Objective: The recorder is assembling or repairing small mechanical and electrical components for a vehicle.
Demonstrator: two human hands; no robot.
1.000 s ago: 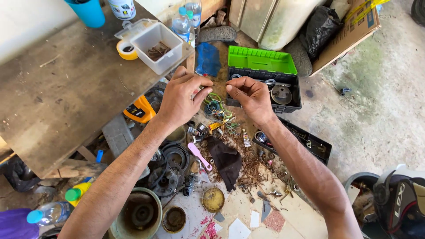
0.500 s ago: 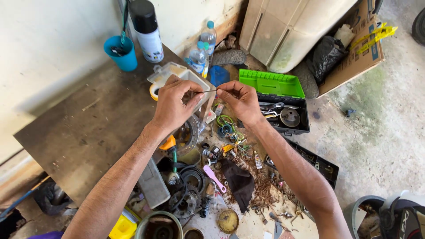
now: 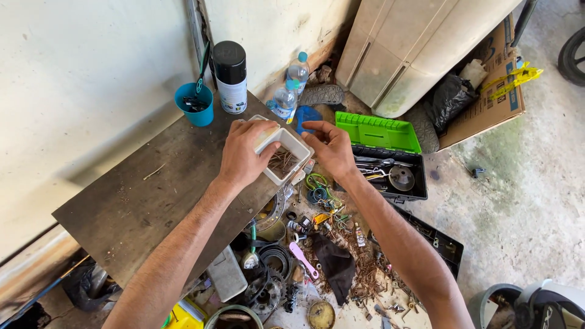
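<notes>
The left hand grips a small white rectangular tray by its near-left side, thumb on the rim and fingers curled over the far edge. The tray sits at the right edge of the dark, worn surface, partly overhanging the floor, and holds a little heap of thin rusty nails. The right hand hovers just beside the tray's right corner with fingers loosely bent and thumb near the forefinger; it may pinch something small, but I cannot tell from this angle.

Toward the far corner of the surface stand a blue cup with a green-handled tool in it and, just beside it, a spray can with a black cap. Two clear plastic bottles with blue caps stand near the wall beyond the far right edge.

On the floor to the right of the surface lies an open black toolbox with a bright green lid, tools and a round metal part inside. Below the tray the floor is littered with small parts: coiled wire, a pink plastic tool, a dark cloth, round black rings and scattered rusty nails. A cardboard box and a pale cabinet lean by the wall.
</notes>
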